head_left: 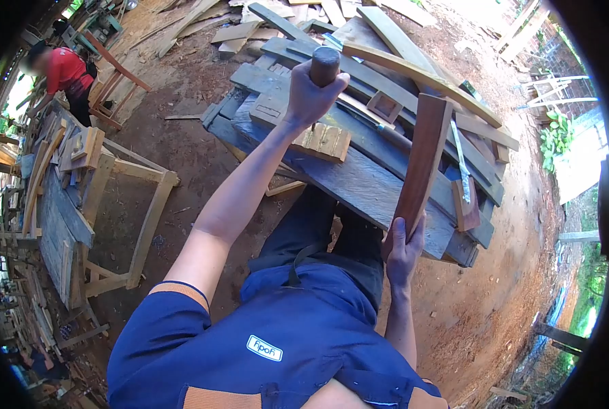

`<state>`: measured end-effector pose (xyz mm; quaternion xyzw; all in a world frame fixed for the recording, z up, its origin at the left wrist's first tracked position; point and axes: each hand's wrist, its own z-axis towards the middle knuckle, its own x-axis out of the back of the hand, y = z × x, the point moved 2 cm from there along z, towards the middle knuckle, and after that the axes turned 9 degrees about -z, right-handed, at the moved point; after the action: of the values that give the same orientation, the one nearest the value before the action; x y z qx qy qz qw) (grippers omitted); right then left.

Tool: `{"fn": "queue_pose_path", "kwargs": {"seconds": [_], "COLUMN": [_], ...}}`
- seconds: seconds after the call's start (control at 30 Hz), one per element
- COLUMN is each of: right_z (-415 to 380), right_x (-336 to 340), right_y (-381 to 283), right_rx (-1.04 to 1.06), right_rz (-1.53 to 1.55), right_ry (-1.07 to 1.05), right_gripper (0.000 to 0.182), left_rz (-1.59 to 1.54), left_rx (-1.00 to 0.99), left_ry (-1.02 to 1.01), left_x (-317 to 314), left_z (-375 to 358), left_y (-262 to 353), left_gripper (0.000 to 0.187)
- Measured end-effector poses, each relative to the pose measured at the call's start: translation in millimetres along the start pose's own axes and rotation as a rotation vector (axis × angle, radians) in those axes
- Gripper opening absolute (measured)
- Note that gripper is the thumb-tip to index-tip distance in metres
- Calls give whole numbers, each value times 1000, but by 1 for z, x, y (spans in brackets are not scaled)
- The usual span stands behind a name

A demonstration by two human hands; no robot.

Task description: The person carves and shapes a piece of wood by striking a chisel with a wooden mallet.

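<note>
My left hand (pixel 311 95) is raised over the near left part of the workbench (pixel 359 180), its fingers wrapped round a dark wooden cylinder (pixel 325 63) with a pale round end. What lies below that grip is hidden. Under the wrist, a light grooved wood block (pixel 323 142) rests on the bench. At the bench's near right edge, my right hand (pixel 405 252) grips the lower end of a reddish-brown, slightly curved wooden piece (pixel 420 163). That piece stands tilted, its flat end toward the camera. Right of it lies a tool with a pale blade and reddish handle (pixel 467 206).
Planks (pixel 407 68) and a small square wooden piece (pixel 384 107) cover the bench's far side. At left stands another wooden bench (pixel 66 232) with timber on it. A person in a red shirt (pixel 66 71) bends beside a wooden chair frame (pixel 110 82). Scrap boards (pixel 240 33) lie beyond.
</note>
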<state>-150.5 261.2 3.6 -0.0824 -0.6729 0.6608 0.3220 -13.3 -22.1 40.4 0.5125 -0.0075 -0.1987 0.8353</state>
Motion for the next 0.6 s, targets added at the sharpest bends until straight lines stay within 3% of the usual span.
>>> {"fn": "queue_pose_path", "kwargs": {"seconds": [0.6], "right_z": [10], "right_x": [-4], "right_y": [-13], "right_rx": [33], "right_rz": [-18], "right_ry": [-26], "right_gripper": [53], "left_rz": [100], "left_rx": [-36], "left_ry": [-22], "left_x": [-6], "left_z": [-3], "left_y": [-2], "left_gripper": [23]}}
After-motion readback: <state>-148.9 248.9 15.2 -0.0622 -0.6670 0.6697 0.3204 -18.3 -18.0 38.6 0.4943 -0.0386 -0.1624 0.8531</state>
